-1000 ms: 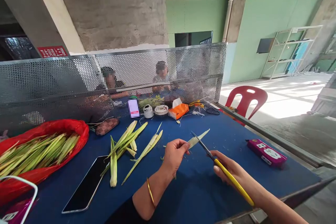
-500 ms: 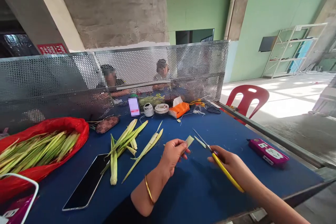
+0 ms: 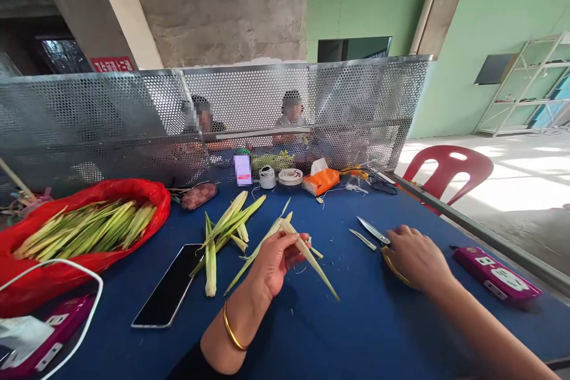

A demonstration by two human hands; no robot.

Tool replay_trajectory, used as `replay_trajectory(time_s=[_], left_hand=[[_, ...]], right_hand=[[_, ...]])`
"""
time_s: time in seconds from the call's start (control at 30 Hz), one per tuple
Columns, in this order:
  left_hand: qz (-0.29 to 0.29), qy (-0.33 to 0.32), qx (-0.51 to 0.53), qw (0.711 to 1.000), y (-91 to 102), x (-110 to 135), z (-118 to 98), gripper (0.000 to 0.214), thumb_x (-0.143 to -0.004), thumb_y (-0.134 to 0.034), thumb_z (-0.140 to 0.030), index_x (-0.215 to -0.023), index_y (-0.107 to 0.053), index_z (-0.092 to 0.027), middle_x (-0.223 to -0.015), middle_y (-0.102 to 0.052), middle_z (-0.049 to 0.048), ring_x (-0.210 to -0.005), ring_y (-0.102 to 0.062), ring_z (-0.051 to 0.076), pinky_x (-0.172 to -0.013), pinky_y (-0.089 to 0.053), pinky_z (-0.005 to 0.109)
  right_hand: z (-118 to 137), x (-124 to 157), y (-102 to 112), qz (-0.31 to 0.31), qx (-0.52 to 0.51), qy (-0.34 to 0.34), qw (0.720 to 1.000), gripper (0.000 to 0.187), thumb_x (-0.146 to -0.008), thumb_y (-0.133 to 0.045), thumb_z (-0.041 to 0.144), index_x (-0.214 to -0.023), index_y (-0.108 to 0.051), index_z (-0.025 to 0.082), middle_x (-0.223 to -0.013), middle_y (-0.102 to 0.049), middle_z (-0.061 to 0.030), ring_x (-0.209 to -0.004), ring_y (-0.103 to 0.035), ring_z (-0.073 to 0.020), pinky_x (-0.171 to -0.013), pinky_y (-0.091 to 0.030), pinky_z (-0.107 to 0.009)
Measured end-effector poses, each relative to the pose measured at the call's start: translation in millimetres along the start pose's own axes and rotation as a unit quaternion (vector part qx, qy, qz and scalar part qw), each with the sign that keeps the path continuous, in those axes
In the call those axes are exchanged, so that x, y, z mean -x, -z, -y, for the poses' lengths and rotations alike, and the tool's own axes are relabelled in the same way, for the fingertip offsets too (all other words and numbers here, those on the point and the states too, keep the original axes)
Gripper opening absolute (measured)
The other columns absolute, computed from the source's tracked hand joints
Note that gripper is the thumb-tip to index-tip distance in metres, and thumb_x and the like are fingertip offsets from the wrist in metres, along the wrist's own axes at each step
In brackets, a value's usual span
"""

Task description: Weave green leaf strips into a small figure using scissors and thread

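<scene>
My left hand [image 3: 276, 258] is closed in a pinch on a long pale corn husk strip [image 3: 318, 270], whose pointed end slants down to the right. Over the yellow handles of the scissors [image 3: 376, 230] lies my right hand [image 3: 416, 258], curled around them with some fingers hidden under it. The scissor blades are together and point away to the left, low over the table. Beside the blades rests a narrow cut husk piece [image 3: 363, 240]. Behind my left hand are a loose husk [image 3: 249, 264] and a small pile of green-yellow husks [image 3: 227, 228].
A red bag [image 3: 151, 187] full of husks stands at left, near a phone [image 3: 167, 291] and a purple power strip [image 3: 62, 332]. Another purple power strip [image 3: 496, 273] lies right. String spools [image 3: 267, 177] and an orange tissue pack [image 3: 321, 181] line the perforated metal screen [image 3: 249, 95]; two people sit behind.
My left hand now holds a longer husk strip instead of the short piece. My right hand has lowered the scissors toward the table, and their blades are closed. The view has shifted.
</scene>
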State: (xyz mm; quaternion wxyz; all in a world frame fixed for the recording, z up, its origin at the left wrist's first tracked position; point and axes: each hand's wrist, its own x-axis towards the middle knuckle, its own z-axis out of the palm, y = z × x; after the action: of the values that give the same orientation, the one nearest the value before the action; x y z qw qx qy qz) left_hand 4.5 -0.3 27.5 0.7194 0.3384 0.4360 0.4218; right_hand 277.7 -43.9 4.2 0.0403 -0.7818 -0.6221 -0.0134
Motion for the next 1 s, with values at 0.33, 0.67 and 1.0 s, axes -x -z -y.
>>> replay_trajectory(time_s=[0.33,0.67,1.0], left_hand=[[-0.114,-0.189,-0.132,0.966,0.3,-2.4,10.8,0.039,-0.075,-0.068,-0.022,-0.113,-0.058,-0.016,-0.119,-0.064,0.0139,-0.105,-0.063,0.024,-0.083,-0.052,0.035],[0.1,-0.241,-0.521,0.813,-1.6,5.1,17.6,0.025,-0.084,-0.054,-0.035,-0.07,-0.07,-0.022,-0.06,-0.065,-0.0008,-0.058,-0.058,0.015,-0.068,-0.044,0.028],[0.04,-0.131,-0.372,0.918,-5.0,-6.4,28.9,0.029,-0.078,-0.056,-0.041,-0.067,-0.066,-0.016,-0.057,-0.058,-0.0009,-0.04,-0.034,0.007,-0.046,-0.025,0.023]], right_hand=[[97.3,35.2,-8.6,0.063,-0.488,0.115,0.863,0.025,-0.086,-0.051,0.038,-0.073,-0.059,0.019,-0.057,-0.054,0.0033,-0.053,-0.047,-0.0121,-0.051,-0.034,-0.023],[40.5,30.7,-4.4,-0.048,-0.213,0.159,0.963,0.027,-0.094,-0.038,0.031,-0.091,-0.063,0.021,-0.081,-0.067,-0.0047,-0.071,-0.061,-0.0187,-0.063,-0.041,-0.026],[-54.4,-6.1,-38.9,0.021,-0.055,-0.048,0.997,0.051,-0.07,-0.055,0.014,-0.12,-0.058,0.011,-0.095,-0.068,-0.0157,-0.083,-0.066,-0.0286,-0.067,-0.043,-0.031]])
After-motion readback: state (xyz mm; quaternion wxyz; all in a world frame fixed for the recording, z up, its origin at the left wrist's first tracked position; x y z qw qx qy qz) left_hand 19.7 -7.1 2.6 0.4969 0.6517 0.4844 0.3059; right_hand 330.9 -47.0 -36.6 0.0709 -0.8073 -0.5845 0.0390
